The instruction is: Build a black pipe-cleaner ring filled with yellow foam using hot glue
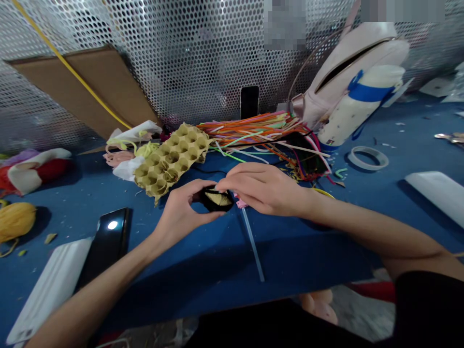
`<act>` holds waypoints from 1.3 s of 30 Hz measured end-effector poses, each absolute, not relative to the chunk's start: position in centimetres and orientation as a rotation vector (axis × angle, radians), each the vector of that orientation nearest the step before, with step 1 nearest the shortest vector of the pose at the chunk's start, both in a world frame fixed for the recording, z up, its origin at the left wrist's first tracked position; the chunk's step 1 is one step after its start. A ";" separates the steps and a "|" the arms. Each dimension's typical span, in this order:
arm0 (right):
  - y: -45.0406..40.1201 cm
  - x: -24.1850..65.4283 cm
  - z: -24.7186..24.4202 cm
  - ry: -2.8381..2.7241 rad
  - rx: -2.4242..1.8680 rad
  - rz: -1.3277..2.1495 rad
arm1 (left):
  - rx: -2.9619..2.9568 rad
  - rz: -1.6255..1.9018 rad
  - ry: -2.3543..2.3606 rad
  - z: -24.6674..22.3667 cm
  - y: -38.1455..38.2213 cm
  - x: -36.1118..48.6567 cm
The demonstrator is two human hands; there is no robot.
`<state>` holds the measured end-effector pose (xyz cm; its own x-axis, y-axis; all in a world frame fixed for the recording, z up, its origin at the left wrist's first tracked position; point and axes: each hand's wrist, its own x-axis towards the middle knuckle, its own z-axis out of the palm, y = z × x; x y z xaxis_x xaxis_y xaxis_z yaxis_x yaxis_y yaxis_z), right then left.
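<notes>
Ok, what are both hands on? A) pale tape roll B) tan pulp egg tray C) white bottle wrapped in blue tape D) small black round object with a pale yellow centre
D. The left hand and right hand both close on the small black round object with a pale yellow centre.

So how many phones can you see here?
2. One phone stands upright by the perforated metal sheet; the other phone lies on the blue table, left of the left hand. Others may be hidden.
</notes>
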<state>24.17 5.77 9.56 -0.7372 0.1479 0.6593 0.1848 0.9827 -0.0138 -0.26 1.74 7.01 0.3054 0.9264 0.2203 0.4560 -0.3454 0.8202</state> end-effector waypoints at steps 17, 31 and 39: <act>5.9 24.5 9.9 -2.282 -0.290 0.056 | 1.691 1.154 1.174 6.6 2.1 -0.4; 5.8 24.3 9.3 -2.287 -0.210 -0.293 | 1.747 1.194 1.213 6.8 1.7 -0.1; 5.8 24.8 10.0 -2.263 -0.252 -0.262 | 1.744 1.263 1.228 7.1 1.9 -0.4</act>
<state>24.82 5.77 9.98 -0.6403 0.0943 0.7623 0.2659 0.9583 0.1048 -0.42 1.94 7.09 0.0969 0.9369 0.3359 0.3100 -0.3492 0.8843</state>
